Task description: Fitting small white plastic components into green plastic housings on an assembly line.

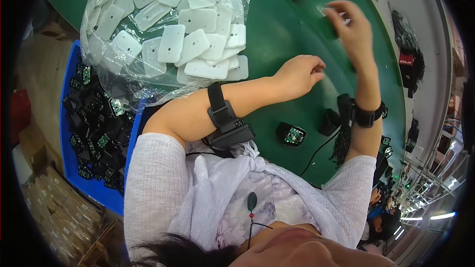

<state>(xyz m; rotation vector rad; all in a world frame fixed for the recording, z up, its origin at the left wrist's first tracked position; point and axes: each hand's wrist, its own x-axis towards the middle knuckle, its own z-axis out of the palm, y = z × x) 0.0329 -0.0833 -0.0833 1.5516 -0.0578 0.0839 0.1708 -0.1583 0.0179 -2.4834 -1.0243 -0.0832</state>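
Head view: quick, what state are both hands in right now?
Left hand: fingers loosely curled; whether it holds anything can't be told.
Right hand: fingers bent, blurred; whether it grips anything can't be told.

- The head camera, left one of a side-by-side pair, is sitting on the wearer's head and looking steeply down.
- The wearer's chest (pixel 267 190) is lying close below it; the left hand (pixel 299 76) and right hand (pixel 355 32) are showing farther up, over the green table (pixel 277 29).
- Its fisheye lens is bending the table's edge and reaching from a blue bin (pixel 101 196) leftward to lamps (pixel 443 215) rightward.
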